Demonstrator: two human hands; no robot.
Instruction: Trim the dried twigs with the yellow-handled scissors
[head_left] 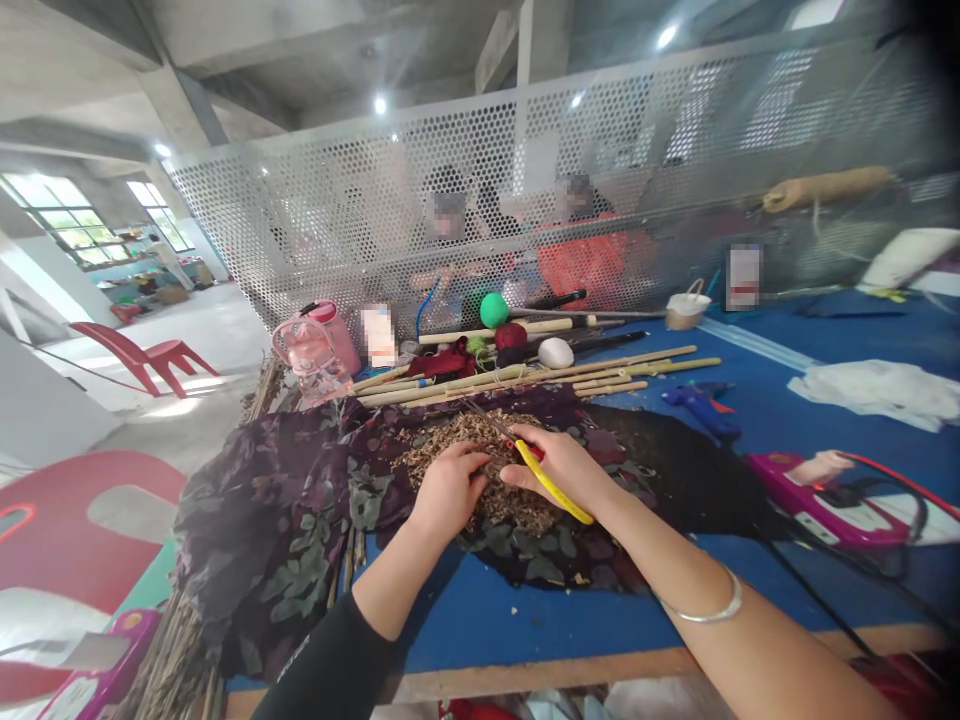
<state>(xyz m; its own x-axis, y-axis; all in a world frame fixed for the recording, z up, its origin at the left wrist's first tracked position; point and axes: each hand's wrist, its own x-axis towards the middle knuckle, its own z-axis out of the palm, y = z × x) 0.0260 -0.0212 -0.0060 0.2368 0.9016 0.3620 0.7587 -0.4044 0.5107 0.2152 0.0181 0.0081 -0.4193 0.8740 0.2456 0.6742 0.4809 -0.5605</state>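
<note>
My right hand (pixel 559 465) is closed on a pair of pliers with yellow handles (pixel 551 487); its thin jaws point up and left over a heap of small brown chips (pixel 465 450). My left hand (pixel 448 490) rests on that heap with fingers curled down into it; what they hold is hidden. The chips lie on a dark floral cloth (pixel 300 500) spread over the blue table (pixel 487 620). A silver bangle (pixel 709 605) circles my right forearm.
Bamboo sticks (pixel 540 375) lie behind the cloth, with yarn balls (pixel 494 310), a pink bottle (pixel 319 350) and a blue glue gun (pixel 701 405). A pink iron (pixel 814 495) with cables sits right. People work behind a perforated screen (pixel 525 200). Red chairs (pixel 150 355) stand left.
</note>
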